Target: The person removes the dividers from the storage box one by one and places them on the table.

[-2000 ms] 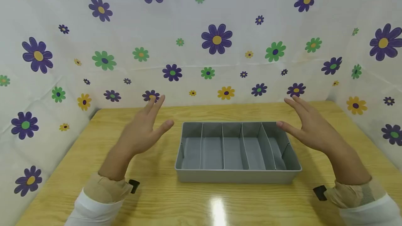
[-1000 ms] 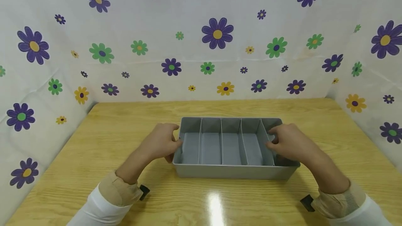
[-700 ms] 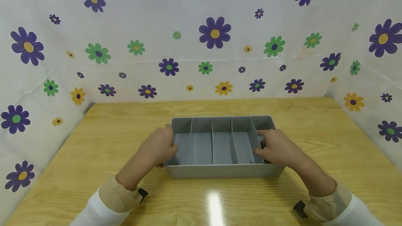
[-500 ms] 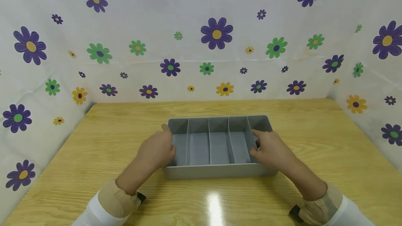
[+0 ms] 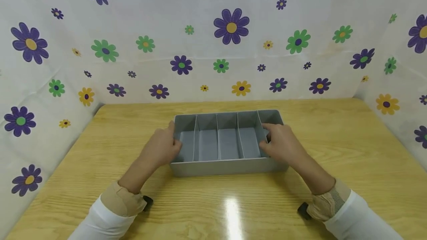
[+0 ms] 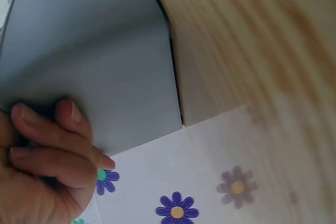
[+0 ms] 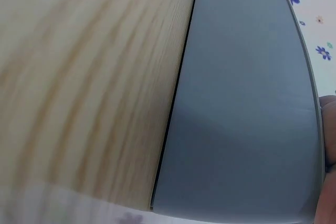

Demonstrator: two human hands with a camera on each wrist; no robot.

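Observation:
A grey divided organizer tray (image 5: 227,167) rests on the wooden table, its dividers forming several narrow compartments. My left hand (image 5: 160,147) grips its left end, thumb over the rim. In the left wrist view, curled fingers (image 6: 52,145) lie against the tray's outer wall (image 6: 94,61). At the opposite end, my right hand (image 5: 283,145) holds the right wall, with fingers reaching over the rim into the last compartment and partly hiding it. The right wrist view shows that end wall (image 7: 241,103) close up, fingers (image 7: 329,129) just showing past the rim.
Wooden tabletop (image 5: 333,136) extends around the tray on all sides. A white cloth (image 5: 200,47) printed with flowers hangs behind the table and along both sides. Dark wrist-worn pieces (image 5: 304,210) stick out from the sleeves.
Both hands have come down from spread in the air and taken hold of the tray's ends. The tray has slid left and turned slightly. The head view has tilted down a little.

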